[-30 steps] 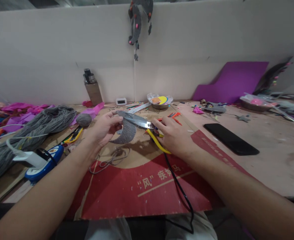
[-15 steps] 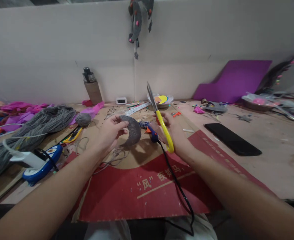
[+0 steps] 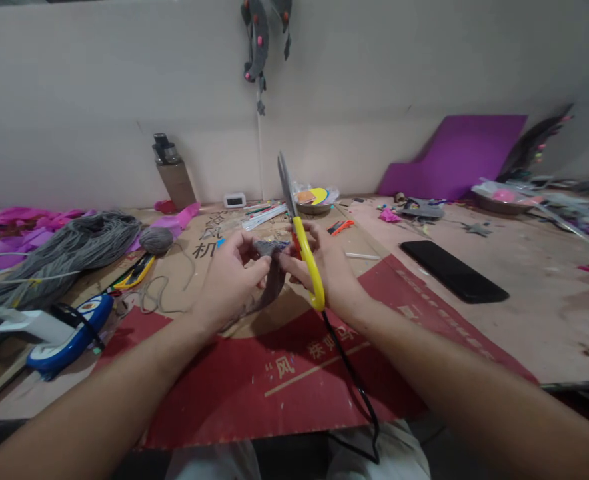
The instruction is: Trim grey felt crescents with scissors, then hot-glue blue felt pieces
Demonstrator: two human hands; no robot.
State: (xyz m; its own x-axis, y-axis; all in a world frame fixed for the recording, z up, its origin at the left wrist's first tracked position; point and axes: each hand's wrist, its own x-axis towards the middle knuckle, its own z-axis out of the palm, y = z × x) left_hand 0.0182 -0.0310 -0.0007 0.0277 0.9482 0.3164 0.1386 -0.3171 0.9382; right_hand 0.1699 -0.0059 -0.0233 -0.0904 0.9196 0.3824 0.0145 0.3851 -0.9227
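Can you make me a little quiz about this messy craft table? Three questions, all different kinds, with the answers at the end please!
1. Pick one. What does the right hand hold?
A) a spoon
B) yellow-handled scissors
C) a paintbrush

2. True or false? The black phone lies flat on the table.

3. Fill in the blank. The big sheet standing against the wall is the colour ______.

Key: 1. B; 2. true; 3. purple
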